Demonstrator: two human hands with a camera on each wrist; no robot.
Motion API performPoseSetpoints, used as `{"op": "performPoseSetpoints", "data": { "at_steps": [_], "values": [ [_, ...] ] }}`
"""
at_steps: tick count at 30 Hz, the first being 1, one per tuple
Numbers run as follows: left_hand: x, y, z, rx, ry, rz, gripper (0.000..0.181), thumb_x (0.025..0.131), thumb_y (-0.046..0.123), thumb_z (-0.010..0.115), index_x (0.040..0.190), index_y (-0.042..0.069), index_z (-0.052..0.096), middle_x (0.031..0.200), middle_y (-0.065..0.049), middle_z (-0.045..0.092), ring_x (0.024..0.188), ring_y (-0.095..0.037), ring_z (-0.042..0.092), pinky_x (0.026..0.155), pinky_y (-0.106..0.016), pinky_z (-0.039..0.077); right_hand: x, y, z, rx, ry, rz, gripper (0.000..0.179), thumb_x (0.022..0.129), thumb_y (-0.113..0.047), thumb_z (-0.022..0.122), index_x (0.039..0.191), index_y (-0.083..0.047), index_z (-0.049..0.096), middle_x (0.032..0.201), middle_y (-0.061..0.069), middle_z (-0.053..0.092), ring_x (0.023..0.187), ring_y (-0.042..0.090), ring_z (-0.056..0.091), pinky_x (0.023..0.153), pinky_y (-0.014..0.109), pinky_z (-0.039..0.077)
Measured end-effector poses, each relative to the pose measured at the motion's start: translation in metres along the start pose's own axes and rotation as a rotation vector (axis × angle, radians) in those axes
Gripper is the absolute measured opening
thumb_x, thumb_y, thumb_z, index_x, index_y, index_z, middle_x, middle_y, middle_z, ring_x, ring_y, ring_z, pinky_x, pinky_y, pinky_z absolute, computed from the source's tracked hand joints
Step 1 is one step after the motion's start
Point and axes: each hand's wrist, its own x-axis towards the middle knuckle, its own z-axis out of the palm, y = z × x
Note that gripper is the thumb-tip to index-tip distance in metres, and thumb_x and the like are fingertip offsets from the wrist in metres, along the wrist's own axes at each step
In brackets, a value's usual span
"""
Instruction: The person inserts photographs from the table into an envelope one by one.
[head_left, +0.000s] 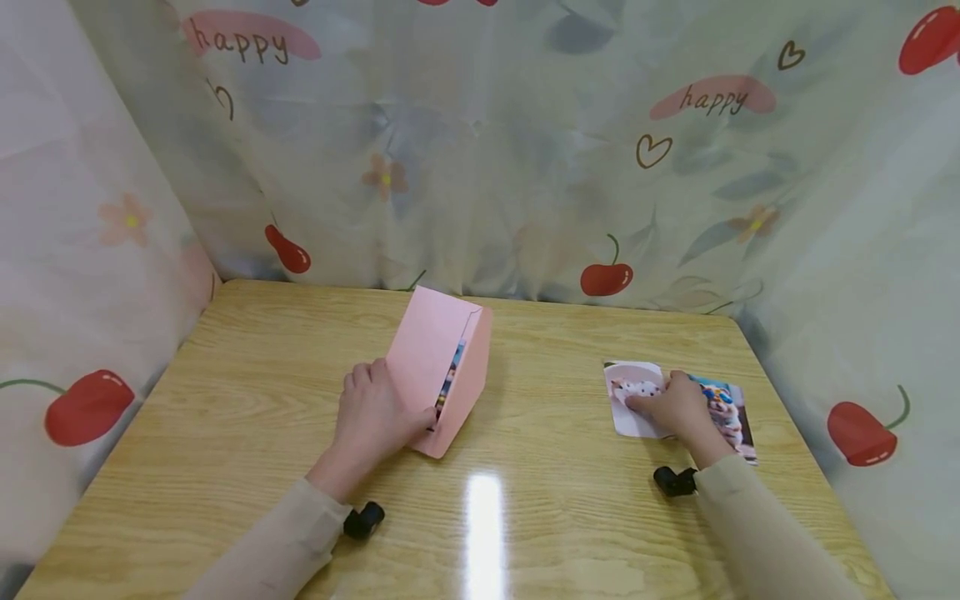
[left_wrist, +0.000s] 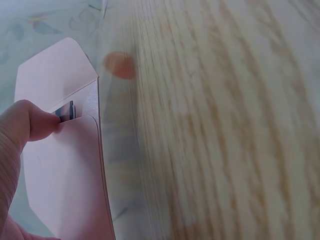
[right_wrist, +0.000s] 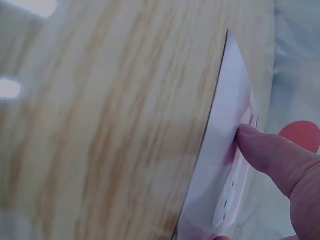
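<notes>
1. The left hand [head_left: 375, 412] pinches a smooth pink paper envelope [head_left: 426, 337], held tilted with its flap parted, thumb at the opening.
2. A glossy, colourful card [head_left: 451, 372] shows inside.
3. Right on the wood-grained desk [head_left: 547, 400], a pale rectangular card [head_left: 636, 423] is pinched by the right hand [head_left: 684, 412], thumb across its face.
4. Beside it lies a bright printed card [head_left: 733, 417], partly hidden.

Cloth [head_left: 480, 192] printed with cherries [head_left: 606, 280] and "happy" lettering [head_left: 712, 99] walls a table [head_left: 225, 417] on three sides. It's a curtained-off nook; home or elsewhere, I cannot tell.
</notes>
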Motion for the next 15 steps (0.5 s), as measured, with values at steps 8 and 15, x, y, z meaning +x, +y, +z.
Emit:
{"op": "performPoseSetpoints", "data": {
  "at_steps": [8, 15],
  "values": [
    [-0.0015, -0.0016, 0.0014, -0.005, 0.010, -0.004, 0.098, 0.059, 0.059, 0.075, 0.123, -0.009, 0.043, 0.112, -0.026, 0.045, 0.099, -0.038, 0.043, 0.081, -0.049, 0.041, -0.0057, -0.0048, -0.0019, 0.031, -0.041, 0.041, 0.097, 0.079, -0.049, 0.075, 0.133, 0.019, 0.032, 0.125, 0.035, 0.044, 0.100, 0.036, 0.047, 0.080, 0.047, 0.044],
    [-0.0026, -0.0013, 0.0007, -0.006, 0.004, -0.008, 0.098, 0.059, 0.058, 0.075, 0.124, -0.008, 0.043, 0.112, -0.025, 0.045, 0.098, -0.037, 0.042, 0.081, -0.048, 0.040, -0.0041, -0.0061, -0.0011, 0.036, -0.052, 0.057, 0.104, 0.076, -0.050, 0.077, 0.136, 0.018, 0.027, 0.128, 0.036, 0.040, 0.104, 0.038, 0.046, 0.083, 0.049, 0.044]
  ]
}}
